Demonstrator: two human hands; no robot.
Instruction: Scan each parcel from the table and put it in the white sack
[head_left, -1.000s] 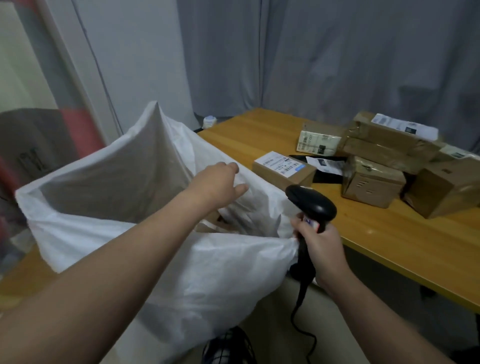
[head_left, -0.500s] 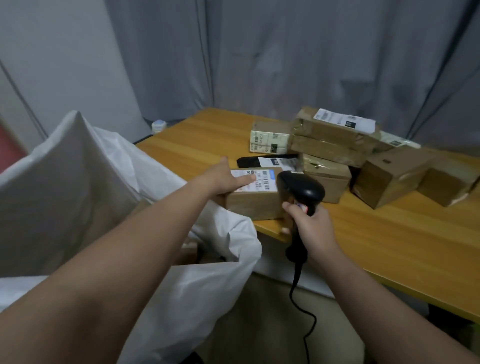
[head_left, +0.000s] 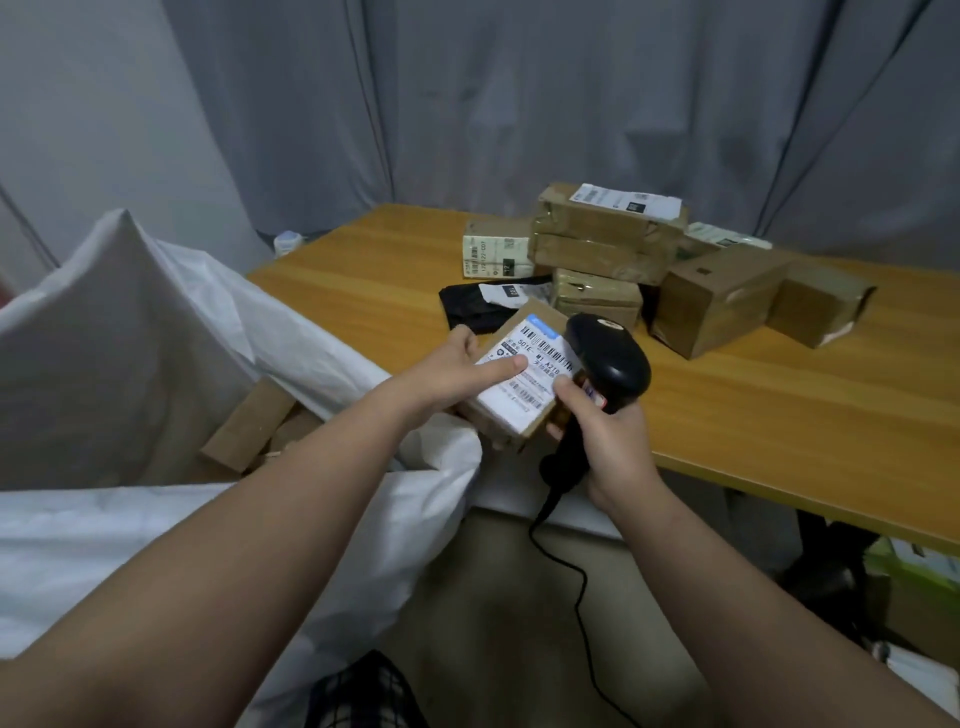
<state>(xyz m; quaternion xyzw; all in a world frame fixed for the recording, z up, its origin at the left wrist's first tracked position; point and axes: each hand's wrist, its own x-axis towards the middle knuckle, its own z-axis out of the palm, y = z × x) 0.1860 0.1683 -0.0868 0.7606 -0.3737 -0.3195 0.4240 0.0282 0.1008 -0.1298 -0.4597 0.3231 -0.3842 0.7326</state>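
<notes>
My left hand (head_left: 457, 371) grips a small brown parcel (head_left: 524, 384) with a white barcode label, lifted and tilted at the table's near edge, thumb lying across the label. My right hand (head_left: 605, 436) holds a black corded scanner (head_left: 608, 358) by its handle, its head right beside the label. The white sack (head_left: 156, 322) stands open to the left, with cardboard parcels (head_left: 249, 426) visible inside. Several more brown parcels (head_left: 608, 234) are stacked at the back of the wooden table (head_left: 779, 415).
A flat black mailer (head_left: 472, 306) lies on the table behind the held parcel. Grey curtains hang behind the table. The scanner cable (head_left: 576, 597) hangs down to the floor. Green and white items (head_left: 914, 561) sit under the table at right.
My left hand moved from the sack's mouth to the small parcel on the table, then lifted and tilted it. The scanner came up next to its label.
</notes>
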